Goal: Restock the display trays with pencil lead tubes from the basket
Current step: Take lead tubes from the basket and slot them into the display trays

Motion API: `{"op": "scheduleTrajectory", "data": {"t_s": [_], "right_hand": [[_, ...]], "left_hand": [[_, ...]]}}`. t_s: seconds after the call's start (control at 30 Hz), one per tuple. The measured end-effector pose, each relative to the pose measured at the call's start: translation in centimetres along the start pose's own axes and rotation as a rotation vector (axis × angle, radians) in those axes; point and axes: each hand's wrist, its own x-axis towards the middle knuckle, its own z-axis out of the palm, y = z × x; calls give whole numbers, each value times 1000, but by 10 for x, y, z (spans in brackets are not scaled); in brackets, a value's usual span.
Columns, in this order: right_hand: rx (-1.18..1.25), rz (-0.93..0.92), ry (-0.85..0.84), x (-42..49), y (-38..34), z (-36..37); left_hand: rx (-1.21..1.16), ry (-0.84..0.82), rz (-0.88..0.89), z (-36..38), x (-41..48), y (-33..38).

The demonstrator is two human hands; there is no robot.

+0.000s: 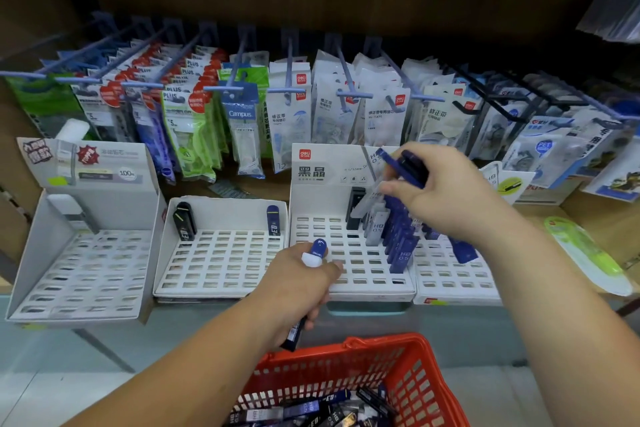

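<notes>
- White card trays sit in a row on the shelf ledge; going left to right I see the far-left tray [79,267] with bare slots and a tilted header card.
- Next to it, the second tray [221,260] holds one black tube [184,221] at its back left corner and one blue tube [273,220] at its back right.
- My left hand [298,291] is closed around a blue-capped lead tube [316,253], cap up, in front of the third tray [349,263].
- That tray carries a cluster of upright blue and clear tubes [398,236] marked HB 0.5 on its right side.
- My right hand [446,194] hovers above that cluster, pinching several dark blue tubes [405,165].
- Behind the trays, packets [242,121] hang on blue pegs against a brown back panel.
- Below, the red basket [408,357] holds loose tubes [311,409].
</notes>
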Motion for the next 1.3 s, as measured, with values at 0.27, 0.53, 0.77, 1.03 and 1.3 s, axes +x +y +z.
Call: {"op": "scheduleTrajectory", "data": {"t_s": [0.27,0.53,0.77,1.03,1.3], "right_hand": [[-114,39,-68,-15,20,19],[-158,31,-58,-13,28,21],[-99,12,10,-12,26,20],[-146,46,-50,-15,25,24],[-306,68,-104,-18,22,29]], "left_hand": [[0,33,58,6,-3,0],[17,19,49,6,-6,2],[30,-9,64,7,-9,5],[43,-9,76,7,-10,6],[32,-8,68,7,-13,7]]}}
